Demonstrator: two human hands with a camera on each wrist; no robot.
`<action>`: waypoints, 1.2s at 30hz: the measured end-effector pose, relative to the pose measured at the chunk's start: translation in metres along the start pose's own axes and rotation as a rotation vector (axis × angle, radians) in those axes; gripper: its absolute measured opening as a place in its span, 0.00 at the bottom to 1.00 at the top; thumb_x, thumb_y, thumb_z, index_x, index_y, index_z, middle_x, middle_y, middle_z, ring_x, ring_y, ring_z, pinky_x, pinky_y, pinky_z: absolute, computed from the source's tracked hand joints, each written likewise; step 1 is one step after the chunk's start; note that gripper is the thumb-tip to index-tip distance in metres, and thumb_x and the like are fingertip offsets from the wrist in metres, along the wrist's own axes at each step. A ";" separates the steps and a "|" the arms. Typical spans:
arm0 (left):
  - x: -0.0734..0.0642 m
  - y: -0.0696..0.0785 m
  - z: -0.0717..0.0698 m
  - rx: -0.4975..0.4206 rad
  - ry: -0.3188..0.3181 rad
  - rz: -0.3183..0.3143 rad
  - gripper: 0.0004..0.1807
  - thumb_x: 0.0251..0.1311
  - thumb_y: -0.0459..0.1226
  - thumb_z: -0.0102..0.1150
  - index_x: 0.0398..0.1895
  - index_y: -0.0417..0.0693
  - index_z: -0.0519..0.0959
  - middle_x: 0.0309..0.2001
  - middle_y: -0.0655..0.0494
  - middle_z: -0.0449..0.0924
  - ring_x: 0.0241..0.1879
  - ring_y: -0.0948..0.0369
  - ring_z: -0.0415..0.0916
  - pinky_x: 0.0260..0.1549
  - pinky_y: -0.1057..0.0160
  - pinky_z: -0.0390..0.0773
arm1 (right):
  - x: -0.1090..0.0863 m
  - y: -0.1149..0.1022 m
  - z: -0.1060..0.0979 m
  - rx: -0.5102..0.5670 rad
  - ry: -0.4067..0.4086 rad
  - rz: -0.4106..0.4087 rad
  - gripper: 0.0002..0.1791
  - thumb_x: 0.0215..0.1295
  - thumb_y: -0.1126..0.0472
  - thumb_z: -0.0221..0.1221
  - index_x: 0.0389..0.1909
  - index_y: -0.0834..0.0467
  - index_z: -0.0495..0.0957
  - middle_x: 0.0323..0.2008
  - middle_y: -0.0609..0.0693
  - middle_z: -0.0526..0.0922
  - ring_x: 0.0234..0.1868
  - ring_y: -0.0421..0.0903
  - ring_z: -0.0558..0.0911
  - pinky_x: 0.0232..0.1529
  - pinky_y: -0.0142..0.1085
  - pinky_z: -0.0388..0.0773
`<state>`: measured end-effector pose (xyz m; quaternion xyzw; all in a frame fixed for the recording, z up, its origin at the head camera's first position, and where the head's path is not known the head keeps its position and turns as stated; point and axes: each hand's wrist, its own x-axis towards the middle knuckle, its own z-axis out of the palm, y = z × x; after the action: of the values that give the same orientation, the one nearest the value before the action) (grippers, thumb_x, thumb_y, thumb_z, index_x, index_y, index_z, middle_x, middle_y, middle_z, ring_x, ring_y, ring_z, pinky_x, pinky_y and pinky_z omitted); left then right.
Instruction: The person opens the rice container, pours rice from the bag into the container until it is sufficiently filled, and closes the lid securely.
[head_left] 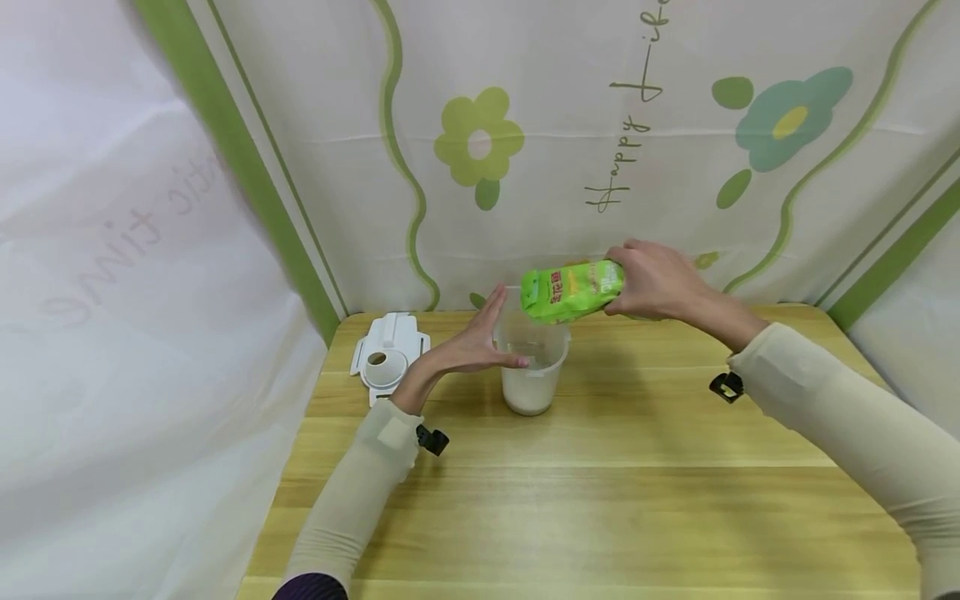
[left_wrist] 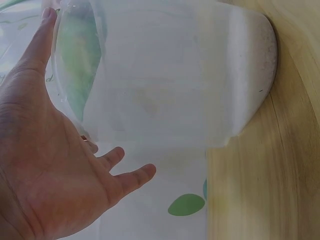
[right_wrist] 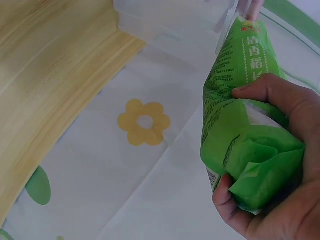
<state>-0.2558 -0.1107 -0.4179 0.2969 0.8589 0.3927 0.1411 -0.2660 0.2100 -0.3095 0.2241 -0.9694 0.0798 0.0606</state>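
In the head view, my right hand (head_left: 660, 279) grips the lower end of a green rice bag (head_left: 573, 290), tilted almost level with its mouth over a clear plastic container (head_left: 531, 383). White rice (left_wrist: 255, 65) covers the bottom of the upright container. My left hand (head_left: 476, 340) spans the container's rim on the left, thumb in front and a finger behind. Two of its other fingertips stick out beside the wall in the left wrist view. The right wrist view shows the thumb and fingers wrapped round the crumpled bag (right_wrist: 250, 130). The bag's mouth is hard to see.
A white plastic lid-like piece (head_left: 390, 354) with a round, raised opening lies on the wooden table (head_left: 600, 500), left of the container. Behind the table's back edge hangs a white curtain (head_left: 337, 192) with printed flowers; another curtain (head_left: 112, 333) hangs on the left.
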 end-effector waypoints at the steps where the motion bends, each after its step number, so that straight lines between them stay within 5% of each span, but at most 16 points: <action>1: 0.000 0.000 0.000 -0.001 0.000 -0.001 0.84 0.44 0.81 0.65 0.86 0.51 0.24 0.86 0.56 0.16 0.85 0.53 0.21 0.81 0.41 0.37 | 0.001 -0.001 0.000 -0.004 0.003 -0.001 0.35 0.43 0.49 0.82 0.52 0.60 0.82 0.39 0.56 0.81 0.35 0.53 0.77 0.31 0.49 0.76; 13: 0.000 0.002 0.004 -0.006 0.013 0.002 0.91 0.29 0.90 0.55 0.86 0.50 0.24 0.86 0.57 0.15 0.85 0.52 0.20 0.81 0.39 0.36 | 0.003 -0.008 -0.003 -0.051 0.019 -0.010 0.34 0.43 0.51 0.81 0.51 0.61 0.81 0.38 0.57 0.79 0.34 0.53 0.76 0.31 0.49 0.77; 36: 0.000 0.001 0.003 -0.022 0.012 0.011 0.86 0.39 0.86 0.60 0.86 0.50 0.24 0.86 0.55 0.16 0.85 0.51 0.21 0.81 0.38 0.38 | 0.008 -0.012 -0.006 -0.104 0.085 -0.039 0.35 0.42 0.50 0.82 0.51 0.62 0.81 0.37 0.57 0.79 0.34 0.54 0.76 0.28 0.49 0.78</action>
<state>-0.2543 -0.1084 -0.4186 0.2978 0.8536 0.4049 0.1369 -0.2671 0.1970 -0.3010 0.2360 -0.9642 0.0375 0.1151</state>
